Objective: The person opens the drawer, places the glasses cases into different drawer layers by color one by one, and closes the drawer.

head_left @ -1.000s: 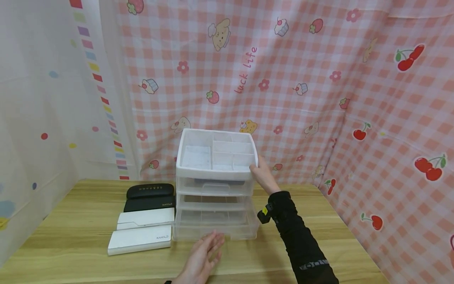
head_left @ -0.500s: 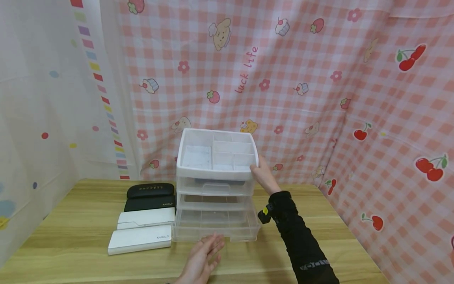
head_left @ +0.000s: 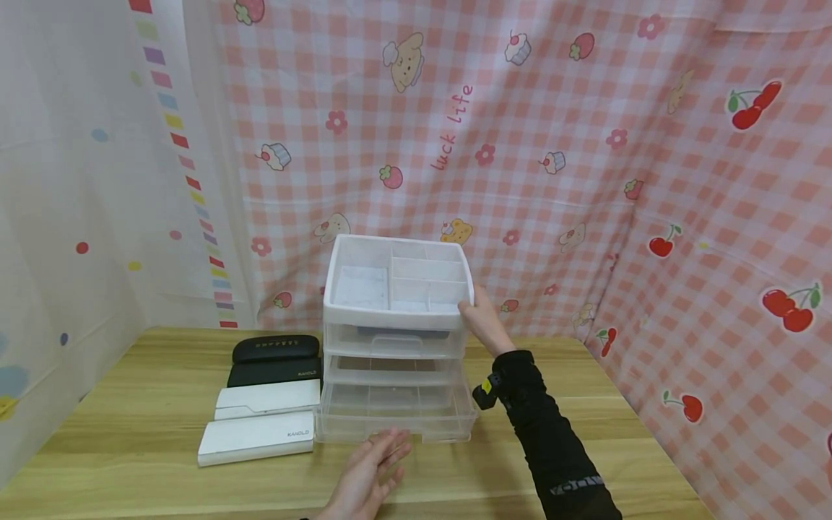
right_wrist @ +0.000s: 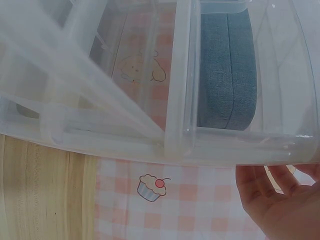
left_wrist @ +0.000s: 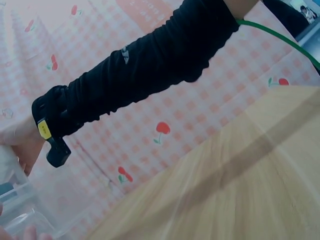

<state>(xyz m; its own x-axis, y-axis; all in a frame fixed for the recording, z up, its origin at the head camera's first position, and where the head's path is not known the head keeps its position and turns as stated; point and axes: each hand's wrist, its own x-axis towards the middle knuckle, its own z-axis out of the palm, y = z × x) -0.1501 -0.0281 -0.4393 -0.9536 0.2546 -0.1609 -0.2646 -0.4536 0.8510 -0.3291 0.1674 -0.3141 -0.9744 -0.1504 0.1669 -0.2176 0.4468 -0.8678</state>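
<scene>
A white plastic drawer organizer (head_left: 398, 310) with a divided top tray stands on the table in the head view. Its clear bottom drawer (head_left: 396, 427) is pulled out toward me. My right hand (head_left: 482, 318) holds the organizer's top right edge, thumb on the rim. Loosely extended fingers of my left hand (head_left: 367, 473) are at the front of the bottom drawer; whether they touch it is hard to tell. Through the clear plastic, the right wrist view shows a blue fabric-covered case (right_wrist: 227, 70) inside, with the right hand's fingers (right_wrist: 255, 185) against the organizer's edge.
Left of the organizer lie two black cases (head_left: 276, 349) and two white cases (head_left: 263, 435) in a row. Patterned curtains (head_left: 403, 108) hang behind and beside the wooden table (head_left: 130, 433). A shadow crosses the tabletop in the left wrist view.
The bottom drawer's front has come very slightly nearer between the oldest frame and the later ones. Both hands stay practically where they were.
</scene>
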